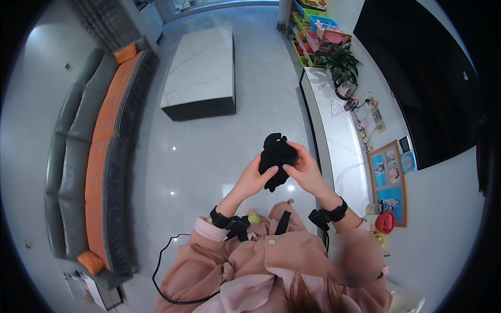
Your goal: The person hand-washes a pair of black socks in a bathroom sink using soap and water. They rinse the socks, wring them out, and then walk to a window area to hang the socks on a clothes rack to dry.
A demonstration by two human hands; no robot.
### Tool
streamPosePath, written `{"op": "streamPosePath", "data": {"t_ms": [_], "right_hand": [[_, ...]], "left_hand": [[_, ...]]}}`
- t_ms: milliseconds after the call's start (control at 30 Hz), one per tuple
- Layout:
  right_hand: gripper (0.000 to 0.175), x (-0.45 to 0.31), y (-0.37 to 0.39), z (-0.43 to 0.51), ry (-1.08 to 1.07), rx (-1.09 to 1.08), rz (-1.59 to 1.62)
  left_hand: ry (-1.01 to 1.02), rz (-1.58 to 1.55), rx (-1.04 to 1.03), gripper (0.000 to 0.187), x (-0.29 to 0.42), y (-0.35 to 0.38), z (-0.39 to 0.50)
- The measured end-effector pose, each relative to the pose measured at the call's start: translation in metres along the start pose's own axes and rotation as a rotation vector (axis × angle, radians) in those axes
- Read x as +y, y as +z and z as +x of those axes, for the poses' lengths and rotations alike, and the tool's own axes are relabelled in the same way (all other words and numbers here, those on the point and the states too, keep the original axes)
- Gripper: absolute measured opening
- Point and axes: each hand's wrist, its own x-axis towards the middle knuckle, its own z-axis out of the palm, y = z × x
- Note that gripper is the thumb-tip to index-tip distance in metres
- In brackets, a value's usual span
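A crumpled black cloth point(278, 156) is held up in front of me, over the tiled floor. My left hand point(260, 176) grips its left side, with the thumb lying on the near face. On the right side my right hand point(301, 162) has hold of the same cloth, thumb on the front and fingers behind its edge. Parts of the fingers of both hands are hidden by the cloth. Black straps with small devices sit around both wrists, and a black cable point(159, 258) loops by my left sleeve.
Ahead stands a low marble-topped table point(203, 66). A long grey sofa point(74, 156) with an orange cover lines the left. At the right, a white TV cabinet point(336, 144) holds a potted plant point(342, 64), cables, a picture frame point(405, 195) and a red container point(385, 223).
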Motion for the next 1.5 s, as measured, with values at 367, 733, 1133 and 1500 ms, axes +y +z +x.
{"op": "streamPosePath", "data": {"t_ms": [367,733,1133,1500], "right_hand": [[0.057,0.053,-0.164,0.291,0.355,-0.001,-0.109],[0.048,0.095,-0.294,0.617,0.087,0.195,-0.418],[0.029,0.103,-0.311,0.979,0.314,-0.045,-0.183],[0.022,0.113,-0.414,1.313,-0.066,-0.050,-0.409]], "left_hand": [[-0.160,-0.091,0.115,0.023,-0.009,-0.111,0.326],[0.076,-0.183,0.418,0.022,0.018,-0.222,0.625],[-0.024,-0.117,-0.010,0.026,0.057,-0.351,0.982],[-0.032,0.150,0.132,0.030,0.064,-0.465,1.291]]}}
